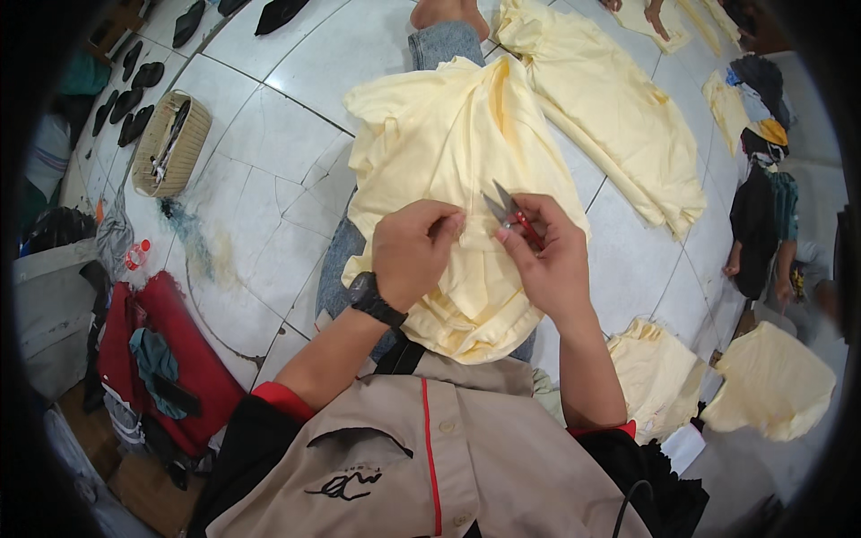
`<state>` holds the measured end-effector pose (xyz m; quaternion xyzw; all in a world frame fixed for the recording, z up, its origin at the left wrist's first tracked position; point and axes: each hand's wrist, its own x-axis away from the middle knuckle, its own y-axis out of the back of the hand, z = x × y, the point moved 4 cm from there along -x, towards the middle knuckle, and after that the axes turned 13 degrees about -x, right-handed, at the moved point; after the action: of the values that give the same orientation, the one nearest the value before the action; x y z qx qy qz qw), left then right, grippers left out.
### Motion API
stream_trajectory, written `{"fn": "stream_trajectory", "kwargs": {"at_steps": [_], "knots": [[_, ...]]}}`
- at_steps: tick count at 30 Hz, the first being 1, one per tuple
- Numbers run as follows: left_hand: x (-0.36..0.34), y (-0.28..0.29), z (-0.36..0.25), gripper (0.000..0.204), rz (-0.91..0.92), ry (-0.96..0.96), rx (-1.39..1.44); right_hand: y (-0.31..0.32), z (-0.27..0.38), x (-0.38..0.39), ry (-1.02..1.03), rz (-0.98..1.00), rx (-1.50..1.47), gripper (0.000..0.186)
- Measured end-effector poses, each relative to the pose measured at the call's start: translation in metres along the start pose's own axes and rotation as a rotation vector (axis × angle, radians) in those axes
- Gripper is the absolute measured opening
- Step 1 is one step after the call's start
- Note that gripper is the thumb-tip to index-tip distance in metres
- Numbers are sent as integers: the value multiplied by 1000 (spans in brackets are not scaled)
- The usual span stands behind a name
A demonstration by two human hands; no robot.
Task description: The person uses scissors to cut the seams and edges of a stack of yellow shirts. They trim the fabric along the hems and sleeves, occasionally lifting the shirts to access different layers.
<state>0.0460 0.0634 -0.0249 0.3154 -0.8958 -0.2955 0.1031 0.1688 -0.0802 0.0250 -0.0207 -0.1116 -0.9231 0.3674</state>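
Observation:
A pale yellow garment (421,134) lies spread over my lap and legs. My left hand (414,247), with a black watch on its wrist, pinches the cloth near the garment's middle. Just to its right, my right hand (554,264) is closed around small thread snips (513,215) with red handles. The snips' metal blades stand apart and point up and to the left, above the cloth. Whether a thread lies between my left fingertips is too small to tell.
Another yellow garment (619,125) lies on the tiled floor at the right, with more yellow pieces (771,381) lower right. A wicker basket (170,143), several dark sandals and a red cloth (166,359) are at the left. Other people sit at the far right.

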Motion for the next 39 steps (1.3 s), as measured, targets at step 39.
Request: {"fn": "stream_trajectory", "kwargs": {"at_steps": [39], "knots": [[10, 3, 2, 17, -56, -377, -173, 8, -9, 12, -26, -36, 71, 34]]}}
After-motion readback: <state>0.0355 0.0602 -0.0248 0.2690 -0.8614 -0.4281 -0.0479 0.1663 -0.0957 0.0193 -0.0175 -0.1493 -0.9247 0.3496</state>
